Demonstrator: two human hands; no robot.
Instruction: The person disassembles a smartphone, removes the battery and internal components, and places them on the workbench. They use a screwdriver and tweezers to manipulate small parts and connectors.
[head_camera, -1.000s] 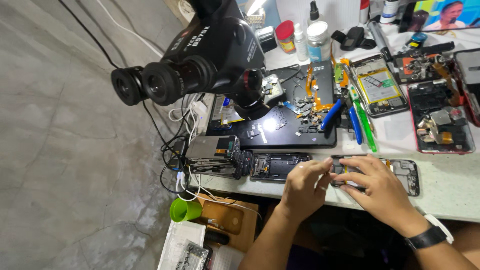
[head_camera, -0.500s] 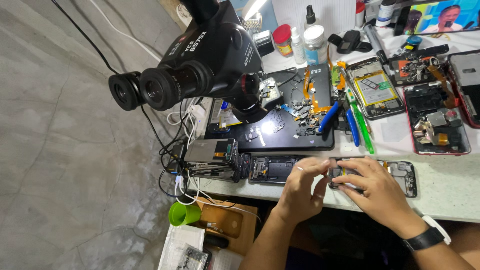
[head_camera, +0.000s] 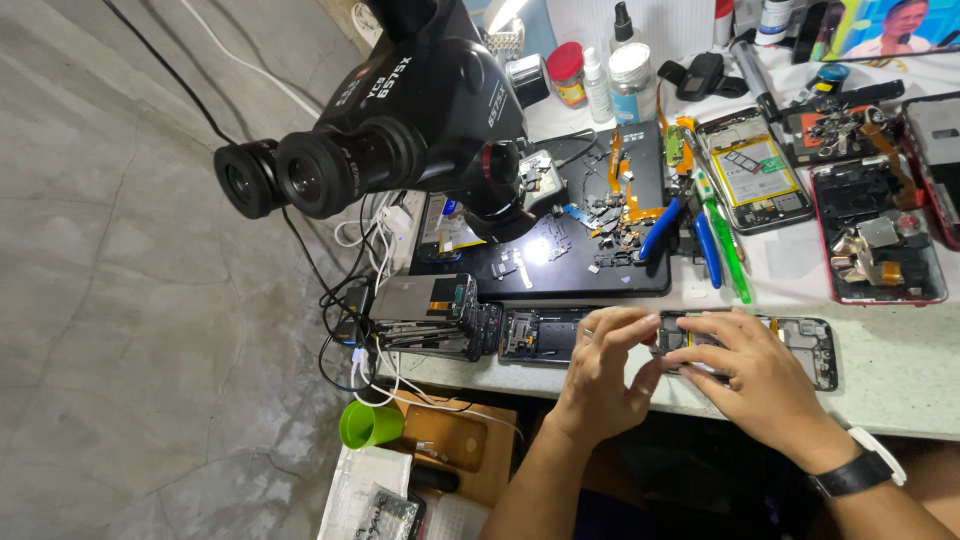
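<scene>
My left hand (head_camera: 604, 378) and my right hand (head_camera: 752, 375) meet at the near edge of the white workbench (head_camera: 900, 370). Both pinch the left end of an opened black phone frame (head_camera: 808, 345) lying flat there. My right hand covers most of the frame's left half, and a dark watch sits on that wrist. What sits between the fingertips is too small to tell. Another stripped phone body (head_camera: 535, 334) lies just left of my left hand.
A large black stereo microscope (head_camera: 400, 120) hangs over a black work mat (head_camera: 560, 265) strewn with small parts. Blue-handled pliers (head_camera: 662, 225), a green tool (head_camera: 730, 252), opened phones (head_camera: 752, 170), bottles (head_camera: 630, 80) and a stack of phones (head_camera: 425, 310) crowd the bench. A green cup (head_camera: 368, 424) sits below.
Both hands stay on the phone frame with only slight finger shifts. The view has drifted a little.
</scene>
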